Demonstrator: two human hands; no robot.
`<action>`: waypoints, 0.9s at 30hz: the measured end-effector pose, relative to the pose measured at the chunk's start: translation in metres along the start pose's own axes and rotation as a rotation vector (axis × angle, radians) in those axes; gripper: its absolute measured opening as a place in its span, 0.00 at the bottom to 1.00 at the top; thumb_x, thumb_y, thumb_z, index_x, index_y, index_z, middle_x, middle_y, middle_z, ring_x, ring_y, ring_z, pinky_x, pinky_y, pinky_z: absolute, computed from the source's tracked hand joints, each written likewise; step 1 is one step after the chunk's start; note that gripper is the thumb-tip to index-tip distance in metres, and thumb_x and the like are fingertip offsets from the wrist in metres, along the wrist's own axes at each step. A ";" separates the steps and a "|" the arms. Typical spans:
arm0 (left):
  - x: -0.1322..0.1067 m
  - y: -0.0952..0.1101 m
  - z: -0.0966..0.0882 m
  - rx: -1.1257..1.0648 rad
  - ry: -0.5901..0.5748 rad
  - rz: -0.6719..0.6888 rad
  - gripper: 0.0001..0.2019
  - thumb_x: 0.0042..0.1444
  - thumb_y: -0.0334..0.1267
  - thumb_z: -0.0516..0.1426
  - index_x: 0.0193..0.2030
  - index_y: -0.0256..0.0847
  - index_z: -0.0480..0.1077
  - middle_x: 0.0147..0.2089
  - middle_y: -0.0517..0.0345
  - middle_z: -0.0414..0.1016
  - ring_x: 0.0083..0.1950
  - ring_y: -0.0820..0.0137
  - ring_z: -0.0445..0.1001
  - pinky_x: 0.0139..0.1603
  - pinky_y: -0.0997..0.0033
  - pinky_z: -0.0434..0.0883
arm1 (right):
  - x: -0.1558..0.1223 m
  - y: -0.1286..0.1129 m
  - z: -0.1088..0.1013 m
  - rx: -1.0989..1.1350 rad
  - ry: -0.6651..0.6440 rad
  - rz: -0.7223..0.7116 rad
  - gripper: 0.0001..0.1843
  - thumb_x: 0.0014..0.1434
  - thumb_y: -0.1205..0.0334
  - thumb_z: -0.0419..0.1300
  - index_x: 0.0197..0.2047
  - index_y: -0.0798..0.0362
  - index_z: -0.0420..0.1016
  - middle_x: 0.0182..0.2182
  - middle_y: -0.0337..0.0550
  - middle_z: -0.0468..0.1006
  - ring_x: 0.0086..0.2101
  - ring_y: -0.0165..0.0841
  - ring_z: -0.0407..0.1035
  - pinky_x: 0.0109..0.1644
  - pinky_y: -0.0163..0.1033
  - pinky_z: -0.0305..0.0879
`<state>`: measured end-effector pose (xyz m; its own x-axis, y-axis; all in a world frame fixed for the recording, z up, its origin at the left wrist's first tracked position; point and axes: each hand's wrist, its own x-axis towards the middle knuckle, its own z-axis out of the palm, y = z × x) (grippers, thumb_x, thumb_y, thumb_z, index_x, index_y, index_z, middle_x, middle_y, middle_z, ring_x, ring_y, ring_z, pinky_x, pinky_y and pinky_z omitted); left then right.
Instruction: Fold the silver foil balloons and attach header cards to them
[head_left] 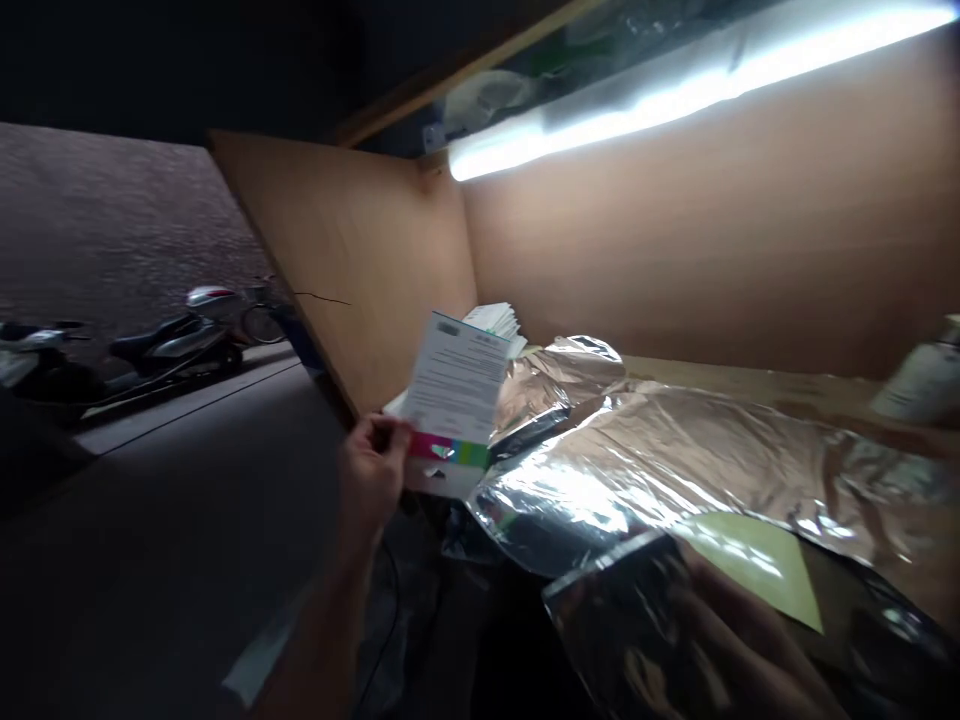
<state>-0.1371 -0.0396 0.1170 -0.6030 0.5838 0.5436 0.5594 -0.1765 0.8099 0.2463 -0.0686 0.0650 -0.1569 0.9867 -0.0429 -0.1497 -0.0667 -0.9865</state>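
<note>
Plywood walls (675,250) behind, left hand (371,472) grips leaflet (457,385) beside foil (675,450); right hand unseen.

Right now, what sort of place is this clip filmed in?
Likely a packing bench walled in plywood, open to a street: silver foil sheets spread under a fluorescent tube light, a stack of printed leaflets in the corner, scooters parked outside on the left. The left hand holds one leaflet.

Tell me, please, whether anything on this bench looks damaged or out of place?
The silver foil sheeting lies crumpled across the bench and overhangs its front edge, partly covering a yellow-green sheet. A thin dark line on the wooden side panel may be a crack. The leaflet in the left hand looks intact.
</note>
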 end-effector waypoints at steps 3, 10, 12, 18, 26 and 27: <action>-0.081 0.024 0.035 -0.348 -0.413 -0.244 0.15 0.56 0.49 0.67 0.34 0.40 0.71 0.28 0.62 0.74 0.28 0.72 0.72 0.30 0.76 0.68 | 0.016 -0.005 0.014 0.137 -0.063 0.024 0.22 0.55 0.45 0.72 0.48 0.48 0.81 0.37 0.45 0.83 0.35 0.40 0.77 0.41 0.41 0.76; -0.138 0.025 0.075 -1.250 -1.196 -0.834 0.27 0.56 0.61 0.64 0.45 0.36 0.79 0.36 0.51 0.82 0.39 0.58 0.82 0.44 0.64 0.76 | 0.037 0.010 -0.006 0.310 -0.133 0.063 0.18 0.57 0.49 0.72 0.39 0.55 0.77 0.27 0.39 0.78 0.24 0.28 0.70 0.29 0.31 0.66; -0.140 0.020 0.085 -1.329 -1.414 -0.846 0.26 0.57 0.60 0.63 0.46 0.36 0.79 0.39 0.49 0.84 0.47 0.52 0.82 0.53 0.57 0.74 | 0.036 0.013 -0.009 0.310 -0.195 0.092 0.18 0.57 0.49 0.72 0.39 0.56 0.77 0.26 0.38 0.77 0.23 0.27 0.69 0.28 0.31 0.66; -0.152 0.016 0.101 -1.421 -1.357 -0.849 0.28 0.60 0.61 0.60 0.56 0.41 0.77 0.50 0.51 0.83 0.59 0.50 0.77 0.65 0.53 0.68 | 0.037 0.002 -0.014 0.278 -0.246 0.126 0.16 0.59 0.52 0.71 0.39 0.56 0.77 0.26 0.36 0.77 0.22 0.25 0.69 0.28 0.30 0.66; -0.150 0.058 0.106 -1.463 -1.122 -0.772 0.44 0.50 0.68 0.59 0.68 0.41 0.66 0.66 0.42 0.71 0.72 0.38 0.60 0.67 0.38 0.64 | 0.003 0.009 -0.056 0.550 -0.149 0.251 0.23 0.53 0.56 0.75 0.51 0.52 0.80 0.48 0.51 0.83 0.44 0.42 0.80 0.47 0.42 0.76; -0.150 0.062 0.108 -1.459 -1.138 -0.760 0.48 0.47 0.69 0.60 0.70 0.42 0.62 0.68 0.41 0.68 0.72 0.36 0.59 0.66 0.36 0.64 | -0.005 0.013 -0.055 0.588 -0.200 0.301 0.24 0.53 0.56 0.75 0.52 0.52 0.79 0.52 0.54 0.82 0.49 0.45 0.79 0.50 0.45 0.76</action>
<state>0.0497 -0.0528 0.0620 0.4494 0.8751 0.1796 -0.7425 0.2541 0.6197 0.2984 -0.0659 0.0438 -0.4435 0.8700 -0.2155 -0.5673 -0.4586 -0.6840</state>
